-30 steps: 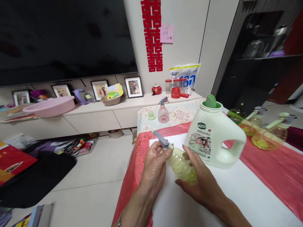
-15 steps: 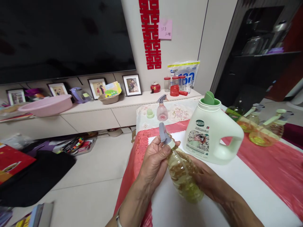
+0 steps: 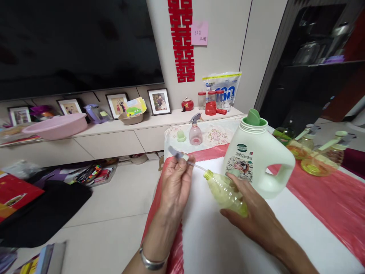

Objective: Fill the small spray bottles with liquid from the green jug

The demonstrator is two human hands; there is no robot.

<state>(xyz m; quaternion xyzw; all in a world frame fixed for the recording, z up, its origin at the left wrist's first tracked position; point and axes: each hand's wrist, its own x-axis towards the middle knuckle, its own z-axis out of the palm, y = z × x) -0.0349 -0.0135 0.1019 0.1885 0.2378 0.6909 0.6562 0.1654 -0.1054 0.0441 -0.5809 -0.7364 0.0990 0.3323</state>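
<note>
My left hand (image 3: 179, 179) is closed around a grey and white spray head (image 3: 178, 153), somewhat blurred. Its thin clear tube reaches right toward the mouth of a yellow-green spray bottle (image 3: 225, 192); whether the tip is still inside I cannot tell. My right hand (image 3: 253, 213) grips the body of that ribbed, see-through bottle, which tilts with its neck up and to the left. Just behind it stands a large pale green jug (image 3: 258, 160), its green cap (image 3: 253, 117) tipped in the open mouth.
Beyond my hands, a pink spray bottle (image 3: 195, 133) and a light green cap (image 3: 181, 136) sit on the table. Filled spray bottles (image 3: 322, 161) stand at the right. White sheeting (image 3: 211, 243) and red plastic (image 3: 322, 201) cover the table. A low cabinet (image 3: 111, 131) runs along the wall.
The spray head has come off the bottle's neck, and my left hand has moved it left and up. The bottle in my right hand now lies more tilted.
</note>
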